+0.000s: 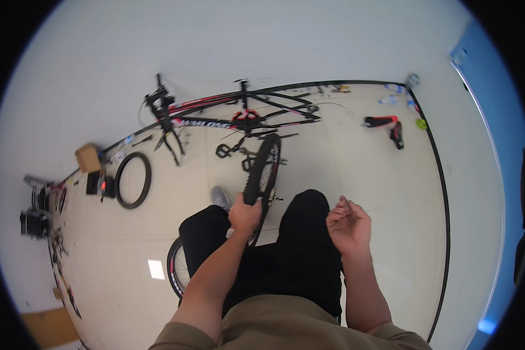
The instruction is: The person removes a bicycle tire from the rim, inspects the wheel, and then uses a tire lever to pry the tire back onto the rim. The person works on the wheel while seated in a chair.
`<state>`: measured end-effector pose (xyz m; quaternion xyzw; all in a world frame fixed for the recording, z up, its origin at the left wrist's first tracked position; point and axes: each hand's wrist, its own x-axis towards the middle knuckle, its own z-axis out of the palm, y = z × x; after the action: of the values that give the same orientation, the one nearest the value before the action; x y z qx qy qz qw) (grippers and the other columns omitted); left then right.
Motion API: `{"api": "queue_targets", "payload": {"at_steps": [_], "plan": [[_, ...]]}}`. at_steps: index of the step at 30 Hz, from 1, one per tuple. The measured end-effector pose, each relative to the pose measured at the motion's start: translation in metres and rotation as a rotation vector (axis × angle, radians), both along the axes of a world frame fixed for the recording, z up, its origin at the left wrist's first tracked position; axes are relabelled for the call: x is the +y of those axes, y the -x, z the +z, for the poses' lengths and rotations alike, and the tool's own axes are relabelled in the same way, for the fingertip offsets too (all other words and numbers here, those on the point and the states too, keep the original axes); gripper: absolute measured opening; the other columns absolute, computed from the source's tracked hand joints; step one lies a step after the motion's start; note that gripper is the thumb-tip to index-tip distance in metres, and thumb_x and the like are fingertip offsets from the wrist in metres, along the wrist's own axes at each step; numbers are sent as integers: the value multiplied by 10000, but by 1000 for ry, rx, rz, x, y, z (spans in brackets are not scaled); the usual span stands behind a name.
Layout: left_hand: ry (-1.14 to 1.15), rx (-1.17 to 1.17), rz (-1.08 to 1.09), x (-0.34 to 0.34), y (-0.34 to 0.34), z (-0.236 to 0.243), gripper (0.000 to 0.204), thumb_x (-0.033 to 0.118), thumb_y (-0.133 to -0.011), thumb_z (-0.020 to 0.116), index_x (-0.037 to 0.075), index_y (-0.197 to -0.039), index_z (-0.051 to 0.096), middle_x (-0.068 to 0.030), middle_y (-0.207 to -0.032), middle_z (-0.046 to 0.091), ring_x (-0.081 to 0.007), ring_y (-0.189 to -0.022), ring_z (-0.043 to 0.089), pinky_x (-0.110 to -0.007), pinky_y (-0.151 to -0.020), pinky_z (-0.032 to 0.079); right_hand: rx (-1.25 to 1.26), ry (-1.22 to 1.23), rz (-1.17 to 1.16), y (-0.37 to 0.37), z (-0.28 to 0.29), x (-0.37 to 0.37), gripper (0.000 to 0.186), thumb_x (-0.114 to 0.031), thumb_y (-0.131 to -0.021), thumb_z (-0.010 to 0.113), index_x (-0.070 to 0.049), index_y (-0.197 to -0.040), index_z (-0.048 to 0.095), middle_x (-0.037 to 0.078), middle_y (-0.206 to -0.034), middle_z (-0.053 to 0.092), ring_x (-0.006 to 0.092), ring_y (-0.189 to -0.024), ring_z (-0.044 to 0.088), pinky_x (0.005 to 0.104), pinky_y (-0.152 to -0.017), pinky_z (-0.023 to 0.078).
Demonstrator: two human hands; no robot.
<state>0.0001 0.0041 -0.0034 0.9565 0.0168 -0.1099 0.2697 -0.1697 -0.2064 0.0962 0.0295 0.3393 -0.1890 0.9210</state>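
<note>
A bicycle wheel with a knobby black tyre stands upright between my knees. My left hand is closed round the near part of its tyre. Above my right thigh, my right hand is raised away from the wheel, palm turned up. Its fingers are curled and the fingertips meet in a pinch; whatever they hold, if anything, is too small to make out. Just beyond the wheel, a black and red bicycle frame lies by the wall. Loose pedals are on the floor close to the tyre.
To the left lie a loose tyre, an open cardboard box and a black case. Another wheel is partly hidden by my left leg. A black and red saddle lies at the far right, with small tools along the wall.
</note>
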Motion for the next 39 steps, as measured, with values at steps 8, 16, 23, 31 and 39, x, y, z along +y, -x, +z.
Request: {"api": "queue_targets", "payload": {"at_steps": [8, 16, 23, 31, 39], "plan": [[37, 14, -8, -3, 11, 3, 365, 326, -796, 700, 86, -1059, 621, -197, -911, 714, -414, -908, 684, -491, -822, 526, 17, -8, -14, 9, 3, 1, 160, -100, -961, 536, 18, -1024, 624, 63, -826, 653, 165, -722, 595, 282, -667, 485], [14, 29, 2, -1, 0, 2, 376, 346, -809, 695, 89, -1073, 616, -202, -920, 713, -415, -922, 682, -494, -833, 521, 8, -11, -15, 1, 3, 3, 162, -97, -955, 546, 27, -1027, 622, 66, -829, 653, 169, -729, 597, 286, -665, 485], [37, 55, 7, -2, -1, 6, 398, 364, -805, 682, 100, -1096, 622, -194, -923, 716, -414, -940, 679, -495, -846, 517, 56, -15, -32, -3, 6, 2, 173, -82, -948, 558, 34, -1072, 593, 71, -835, 637, 174, -733, 583, 286, -671, 480], [66, 54, 8, 0, 0, 11, 369, 332, -801, 684, 85, -1070, 628, -204, -929, 710, -413, -929, 678, -489, -831, 523, 34, -19, -15, -1, 4, 2, 180, -78, -954, 548, 35, -1092, 572, 68, -871, 621, 168, -750, 571, 288, -680, 484], [28, 91, -9, 1, -4, 11, 383, 364, -794, 681, 109, -1071, 615, -197, -929, 716, -416, -917, 676, -505, -828, 517, 33, -7, -12, 2, 3, 1, 168, -71, -957, 539, 35, -1082, 576, 72, -884, 622, 166, -759, 571, 289, -687, 487]]}}
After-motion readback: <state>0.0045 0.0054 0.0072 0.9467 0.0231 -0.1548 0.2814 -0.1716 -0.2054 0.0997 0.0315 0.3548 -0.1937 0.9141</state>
